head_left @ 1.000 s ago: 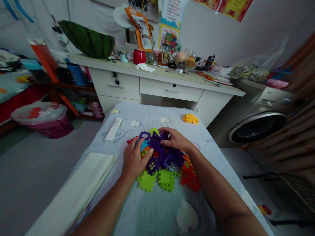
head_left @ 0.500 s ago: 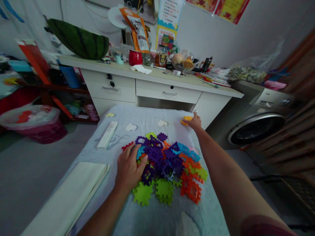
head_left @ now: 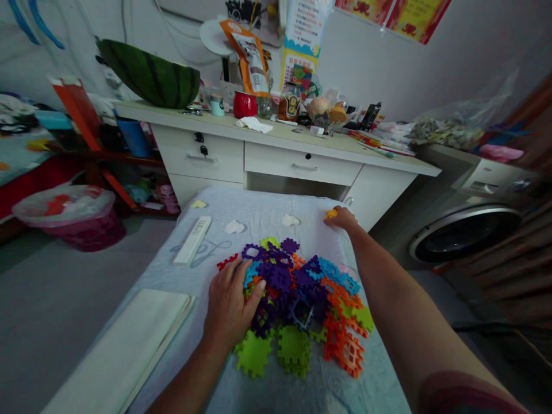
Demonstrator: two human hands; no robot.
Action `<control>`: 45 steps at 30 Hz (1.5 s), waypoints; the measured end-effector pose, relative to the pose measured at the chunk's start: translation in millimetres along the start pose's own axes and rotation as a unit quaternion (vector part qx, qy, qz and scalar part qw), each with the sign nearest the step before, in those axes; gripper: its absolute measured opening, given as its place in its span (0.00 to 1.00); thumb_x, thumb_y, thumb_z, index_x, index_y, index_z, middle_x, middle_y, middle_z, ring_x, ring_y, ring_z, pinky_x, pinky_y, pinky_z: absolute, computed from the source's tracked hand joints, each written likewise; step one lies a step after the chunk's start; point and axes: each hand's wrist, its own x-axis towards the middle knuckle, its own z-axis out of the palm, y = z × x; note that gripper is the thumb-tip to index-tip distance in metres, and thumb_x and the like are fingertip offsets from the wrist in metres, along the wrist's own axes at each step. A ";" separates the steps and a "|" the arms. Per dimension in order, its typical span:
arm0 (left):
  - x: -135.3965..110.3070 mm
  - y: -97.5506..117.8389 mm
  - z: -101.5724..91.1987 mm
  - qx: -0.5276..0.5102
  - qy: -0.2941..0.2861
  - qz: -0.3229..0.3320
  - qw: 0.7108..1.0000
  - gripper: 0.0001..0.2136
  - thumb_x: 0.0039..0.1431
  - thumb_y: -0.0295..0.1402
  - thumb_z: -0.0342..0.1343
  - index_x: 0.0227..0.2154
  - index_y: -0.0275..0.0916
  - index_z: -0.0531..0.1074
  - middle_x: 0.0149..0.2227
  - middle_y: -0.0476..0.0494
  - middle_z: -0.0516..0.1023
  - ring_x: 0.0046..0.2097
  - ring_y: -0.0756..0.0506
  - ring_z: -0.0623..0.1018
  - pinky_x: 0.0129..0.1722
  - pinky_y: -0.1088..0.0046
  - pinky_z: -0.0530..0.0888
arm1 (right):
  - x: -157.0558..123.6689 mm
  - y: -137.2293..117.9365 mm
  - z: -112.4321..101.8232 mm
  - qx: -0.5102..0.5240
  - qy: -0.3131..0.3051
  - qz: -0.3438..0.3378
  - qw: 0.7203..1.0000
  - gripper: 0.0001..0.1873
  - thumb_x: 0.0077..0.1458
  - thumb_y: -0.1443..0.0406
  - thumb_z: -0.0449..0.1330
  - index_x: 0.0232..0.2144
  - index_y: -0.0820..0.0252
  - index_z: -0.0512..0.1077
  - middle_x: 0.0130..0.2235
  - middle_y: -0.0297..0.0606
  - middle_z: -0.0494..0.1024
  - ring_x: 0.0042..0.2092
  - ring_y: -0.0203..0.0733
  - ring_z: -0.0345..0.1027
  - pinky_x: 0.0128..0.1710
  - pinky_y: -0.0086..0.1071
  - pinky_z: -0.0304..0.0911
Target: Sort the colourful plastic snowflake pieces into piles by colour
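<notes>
My left hand (head_left: 229, 303) lies against the left side of a loose heap of interlocking plastic building pieces (head_left: 278, 277), fingers stretched out and apart. Purple pieces fill the heap's middle. Green pieces (head_left: 253, 352) lie at its near side, orange pieces (head_left: 350, 351) and blue pieces (head_left: 334, 271) to the right, and a red piece (head_left: 227, 261) beyond my left fingertips. At the far right corner of the cloth-covered table, my right hand (head_left: 344, 218) is closed around a yellow plastic piece (head_left: 332, 213). Most of that piece is hidden by the fingers.
A long white box (head_left: 192, 241) and a folded white cloth (head_left: 125, 345) lie on the left of the light blue tablecloth (head_left: 259, 207). Behind stands a white desk (head_left: 207, 144) bearing a watermelon piece (head_left: 150, 75) and clutter. A washing machine (head_left: 466, 213) is at right.
My right hand has closed further over the yellow piece, so less of it shows. My left hand stays beside the heap. The whole view has shifted slightly.
</notes>
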 end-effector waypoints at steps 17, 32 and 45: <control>1.0 -1.0 0.3 0.007 0.005 0.023 1.000 0.23 0.65 0.47 0.46 0.55 0.36 0.67 0.56 0.32 0.70 0.58 0.34 0.70 0.57 0.51 0.67 | -120.8 -35.3 -53.6 0.227 -0.245 -0.268 0.903 0.33 0.53 0.43 0.60 0.54 0.54 0.71 0.57 0.42 0.72 0.50 0.47 0.71 0.48 0.38 0.68; 0.1 -1.2 1.2 0.002 0.004 0.010 1.000 0.23 0.64 0.48 0.47 0.55 0.37 0.67 0.57 0.33 0.70 0.59 0.34 0.69 0.58 0.50 0.66 | -35.4 -18.4 13.6 0.020 -0.018 0.061 0.998 0.25 0.53 0.61 0.62 0.53 0.63 0.71 0.55 0.58 0.69 0.54 0.58 0.66 0.50 0.46 0.63; 0.7 2.5 -2.1 -0.002 0.009 0.011 1.000 0.23 0.63 0.48 0.49 0.54 0.39 0.68 0.55 0.35 0.72 0.57 0.36 0.71 0.57 0.53 0.67 | -151.9 -56.6 -4.0 0.391 -0.215 -0.114 0.888 0.22 0.52 0.50 0.58 0.41 0.60 0.74 0.35 0.36 0.79 0.34 0.40 0.70 0.33 0.30 0.64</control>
